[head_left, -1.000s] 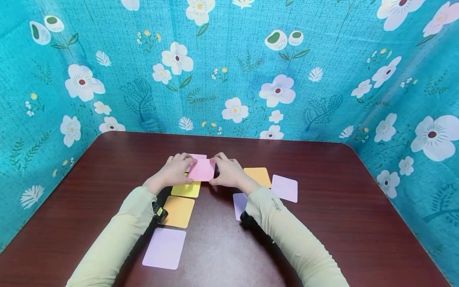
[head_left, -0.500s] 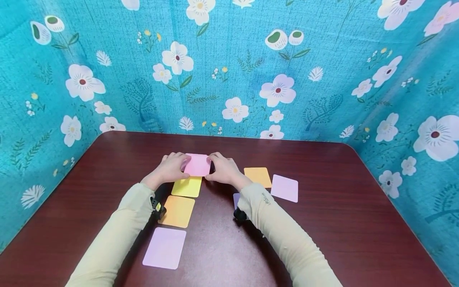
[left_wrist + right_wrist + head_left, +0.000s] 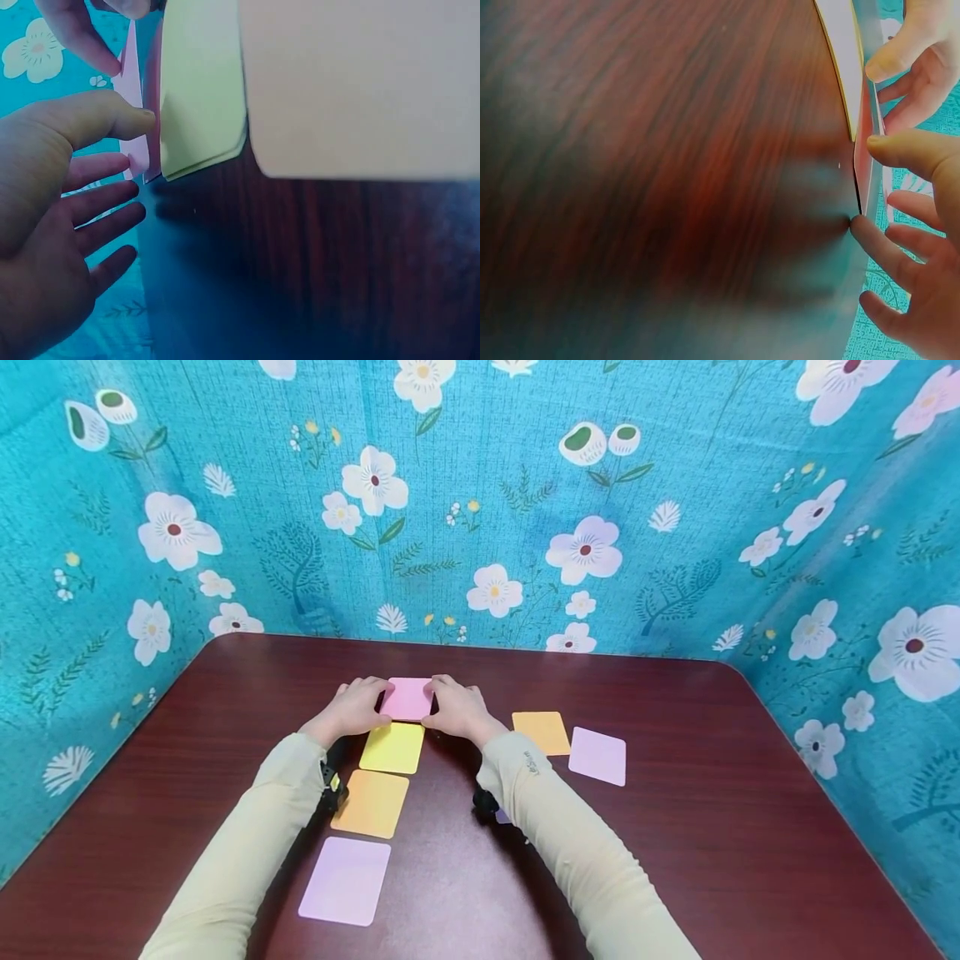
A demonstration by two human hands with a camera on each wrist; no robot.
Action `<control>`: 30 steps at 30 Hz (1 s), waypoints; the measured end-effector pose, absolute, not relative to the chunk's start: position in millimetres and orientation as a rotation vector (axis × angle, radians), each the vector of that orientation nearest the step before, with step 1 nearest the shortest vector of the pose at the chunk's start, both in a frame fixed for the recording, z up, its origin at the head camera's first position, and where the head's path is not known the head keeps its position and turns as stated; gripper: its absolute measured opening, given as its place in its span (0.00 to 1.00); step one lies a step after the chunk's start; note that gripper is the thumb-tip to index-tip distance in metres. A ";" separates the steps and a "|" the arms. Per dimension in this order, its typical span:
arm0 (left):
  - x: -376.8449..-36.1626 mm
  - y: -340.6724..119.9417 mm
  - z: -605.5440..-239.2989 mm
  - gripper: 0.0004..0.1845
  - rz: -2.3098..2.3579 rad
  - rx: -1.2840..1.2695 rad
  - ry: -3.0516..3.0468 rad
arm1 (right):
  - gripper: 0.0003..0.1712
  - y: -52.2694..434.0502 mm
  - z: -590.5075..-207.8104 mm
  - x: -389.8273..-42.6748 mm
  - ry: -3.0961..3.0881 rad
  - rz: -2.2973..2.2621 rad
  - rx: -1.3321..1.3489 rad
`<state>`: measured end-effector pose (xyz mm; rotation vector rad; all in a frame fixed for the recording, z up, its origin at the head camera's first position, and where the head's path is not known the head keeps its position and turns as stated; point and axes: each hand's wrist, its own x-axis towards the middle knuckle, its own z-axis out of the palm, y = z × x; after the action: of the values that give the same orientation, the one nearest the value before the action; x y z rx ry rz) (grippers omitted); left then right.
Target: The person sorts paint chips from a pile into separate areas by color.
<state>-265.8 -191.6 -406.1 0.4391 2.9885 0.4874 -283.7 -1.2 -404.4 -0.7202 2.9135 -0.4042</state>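
Observation:
A pink card (image 3: 408, 698) lies at the far end of a column of cards on the dark wooden table (image 3: 675, 827). My left hand (image 3: 358, 707) pinches its left edge and my right hand (image 3: 454, 707) pinches its right edge. In the left wrist view the left hand (image 3: 139, 139) has its thumb on the pink card (image 3: 133, 86) and its index finger under the corner. In the right wrist view the right hand (image 3: 870, 180) sets its thumb on the pink card (image 3: 863, 161), other fingers spread. Nearer me lie a yellow card (image 3: 392, 747), an orange card (image 3: 371, 803) and a lilac card (image 3: 345, 881).
Right of my right sleeve lie another orange card (image 3: 542, 732) and a lilac card (image 3: 597, 756). A sliver of one more lilac card (image 3: 501, 817) shows under the right forearm. Teal flowered cloth (image 3: 480, 502) walls the table at the back and both sides.
Both hands carried the pink card away from me, off the yellow card and down beyond it. It now covers a pale pink card seen there earlier. The yellow card is fully uncovered.

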 end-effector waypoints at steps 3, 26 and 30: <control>-267.2 -192.1 -406.8 0.31 0.500 0.421 2.975 | 0.30 -4.2 -403.9 -284.0 2.915 -0.378 -0.708; -265.9 -191.0 -410.3 0.30 0.604 0.356 2.935 | 0.32 7.7 -401.1 -288.2 2.829 -0.336 -0.705; -262.6 -193.4 -410.5 0.31 0.611 0.375 2.933 | 0.33 15.9 -395.8 -287.6 2.819 -0.328 -0.727</control>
<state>-262.6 -193.4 -410.5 0.3746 2.9333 0.6112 -287.6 15.9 -395.8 -0.7269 2.8193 -0.3278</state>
